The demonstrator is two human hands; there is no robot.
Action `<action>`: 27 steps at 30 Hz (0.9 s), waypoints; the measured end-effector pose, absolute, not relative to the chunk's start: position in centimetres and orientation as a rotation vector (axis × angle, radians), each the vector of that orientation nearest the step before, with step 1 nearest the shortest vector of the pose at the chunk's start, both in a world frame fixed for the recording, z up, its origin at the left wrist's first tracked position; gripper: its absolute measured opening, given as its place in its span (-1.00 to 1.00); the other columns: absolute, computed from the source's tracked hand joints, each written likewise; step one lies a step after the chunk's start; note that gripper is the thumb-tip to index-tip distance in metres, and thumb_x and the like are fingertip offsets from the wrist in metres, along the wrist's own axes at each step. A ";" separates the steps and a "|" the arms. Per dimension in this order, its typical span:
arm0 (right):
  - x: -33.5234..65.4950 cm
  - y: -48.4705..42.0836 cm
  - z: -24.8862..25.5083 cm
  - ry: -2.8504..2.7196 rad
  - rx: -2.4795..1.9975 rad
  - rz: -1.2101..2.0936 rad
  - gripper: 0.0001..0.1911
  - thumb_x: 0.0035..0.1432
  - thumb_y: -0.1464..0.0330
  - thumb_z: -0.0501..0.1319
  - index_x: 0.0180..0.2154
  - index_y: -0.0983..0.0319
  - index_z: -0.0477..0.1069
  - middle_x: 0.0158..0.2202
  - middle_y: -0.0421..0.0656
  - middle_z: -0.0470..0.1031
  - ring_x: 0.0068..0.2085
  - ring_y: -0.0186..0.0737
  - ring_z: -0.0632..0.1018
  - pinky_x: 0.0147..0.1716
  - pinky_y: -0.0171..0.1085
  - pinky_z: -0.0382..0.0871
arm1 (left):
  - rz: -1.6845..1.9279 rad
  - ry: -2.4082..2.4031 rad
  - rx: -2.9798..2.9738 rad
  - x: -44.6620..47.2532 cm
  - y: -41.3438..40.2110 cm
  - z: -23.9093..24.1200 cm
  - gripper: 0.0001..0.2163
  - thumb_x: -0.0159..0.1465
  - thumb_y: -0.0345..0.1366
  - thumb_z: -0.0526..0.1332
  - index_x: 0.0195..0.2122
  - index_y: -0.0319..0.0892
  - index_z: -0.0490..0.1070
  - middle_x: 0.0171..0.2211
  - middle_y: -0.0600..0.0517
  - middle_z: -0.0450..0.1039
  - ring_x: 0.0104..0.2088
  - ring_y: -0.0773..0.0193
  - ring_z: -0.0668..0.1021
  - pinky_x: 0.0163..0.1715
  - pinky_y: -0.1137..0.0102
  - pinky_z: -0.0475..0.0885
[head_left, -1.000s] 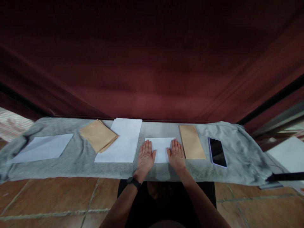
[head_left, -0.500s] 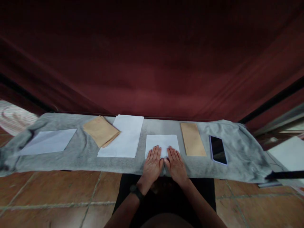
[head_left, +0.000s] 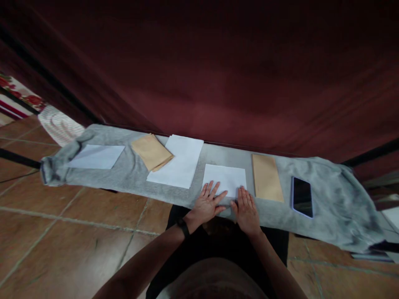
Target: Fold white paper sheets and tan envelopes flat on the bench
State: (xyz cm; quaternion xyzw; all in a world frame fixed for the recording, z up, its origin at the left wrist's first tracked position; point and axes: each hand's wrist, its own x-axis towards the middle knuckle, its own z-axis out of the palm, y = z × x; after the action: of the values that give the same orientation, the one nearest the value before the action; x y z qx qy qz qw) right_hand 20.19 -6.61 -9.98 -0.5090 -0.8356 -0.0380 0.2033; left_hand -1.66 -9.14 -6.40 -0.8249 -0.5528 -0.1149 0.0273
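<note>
A white sheet of paper [head_left: 226, 175], probably folded though its layers are hard to make out, lies on the grey cloth in front of me. My left hand [head_left: 208, 204] rests on its near left edge with the fingers spread. On the near right corner lies my right hand [head_left: 246, 207], palm down, its fingers stretched out side by side. Just right of the sheet is a brown envelope [head_left: 267, 177]. To the left, several brown envelopes [head_left: 152, 151] overlap a stack of white paper [head_left: 185, 160].
The grey cloth [head_left: 339, 199] covers a long narrow table and is wrinkled at both ends. A phone [head_left: 302, 197] lies at the right, a separate white sheet [head_left: 96, 157] at the far left. A dark red curtain [head_left: 199, 83] hangs close behind the table.
The view has swung left and tilted. My left hand has spread its fingers, and my right hand has shifted outward to the sheet's right corner.
</note>
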 end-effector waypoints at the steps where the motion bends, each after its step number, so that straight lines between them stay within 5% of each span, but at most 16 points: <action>1: 20.3 -6.7 -10.0 -2.335 -1.417 -0.097 -0.29 0.45 0.11 -0.09 0.44 0.34 -0.19 0.41 0.15 0.07 0.36 0.10 0.25 0.29 0.09 0.17 | -0.348 -1.703 -2.555 -1.7 -9.1 -6.2 -0.39 0.35 0.10 0.13 0.38 0.10 0.11 0.45 -0.08 -0.03 0.42 -0.10 0.10 0.35 -0.06 0.04; 15: 21.0 -7.4 -9.0 -2.297 -1.362 0.125 -0.42 0.48 0.17 -0.18 0.38 0.30 0.10 0.35 0.08 0.24 0.36 0.02 0.25 0.30 0.12 0.13 | -0.284 -1.667 -2.621 -1.4 -9.0 -5.8 -0.43 0.39 0.09 0.07 0.38 0.10 0.10 0.43 -0.16 0.03 0.41 -0.05 0.13 0.34 -0.12 -0.01; 27: 19.0 -6.0 -8.8 -2.475 -1.206 0.300 -0.43 0.48 0.20 -0.19 0.36 0.32 0.14 0.37 0.03 0.20 0.37 -0.08 0.24 0.34 0.05 0.13 | -0.280 -1.605 -2.651 -1.5 -9.0 -5.8 -0.42 0.39 0.04 0.10 0.38 -0.03 0.12 0.43 -0.20 0.01 0.42 -0.05 0.11 0.36 -0.06 -0.03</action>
State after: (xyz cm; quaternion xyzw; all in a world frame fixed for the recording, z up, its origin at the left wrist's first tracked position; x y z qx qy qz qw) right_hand 19.03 -5.96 -8.78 -0.4280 -0.8782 0.1065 0.1847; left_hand -1.45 -9.01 -5.81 -0.8519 -0.5158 -0.0899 0.0150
